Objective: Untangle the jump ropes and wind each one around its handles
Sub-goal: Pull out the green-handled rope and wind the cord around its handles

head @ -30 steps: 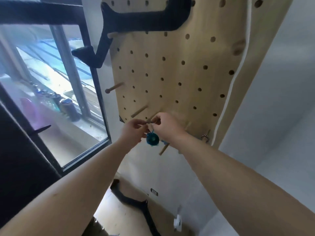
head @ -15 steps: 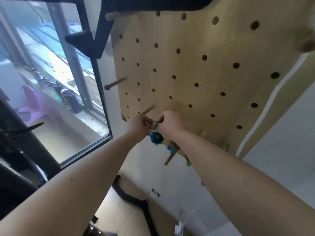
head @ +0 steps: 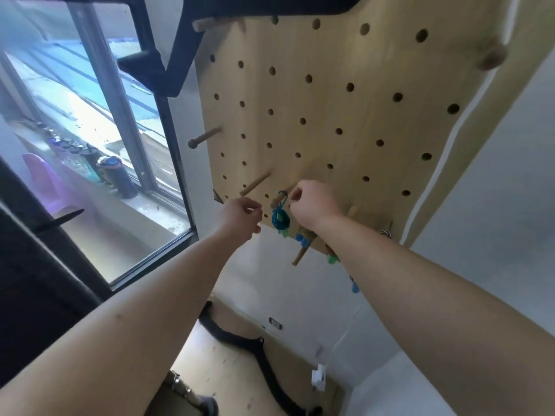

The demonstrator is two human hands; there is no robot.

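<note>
A blue jump rope (head: pixel 280 220), wound into a small bundle, hangs by a loop from a wooden peg (head: pixel 274 202) low on the wooden pegboard (head: pixel 345 115). My right hand (head: pixel 313 207) is just right of that peg, with its fingertips pinched at the rope's loop. My left hand (head: pixel 240 216) hovers a little left of the bundle, fingers curled, holding nothing. More blue and green handles (head: pixel 301 239) hang below my right wrist, partly hidden by my forearm.
Several bare pegs (head: pixel 204 137) stick out of the board. A window (head: pixel 99 130) with bottles on its sill is at the left. A black bracket (head: pixel 168 67) hangs above. A black strap (head: pixel 240 340) lies on the floor.
My left hand has let go of the loop and drawn back to the left. The rope bundle now hangs from the peg. My view has moved closer to the board.
</note>
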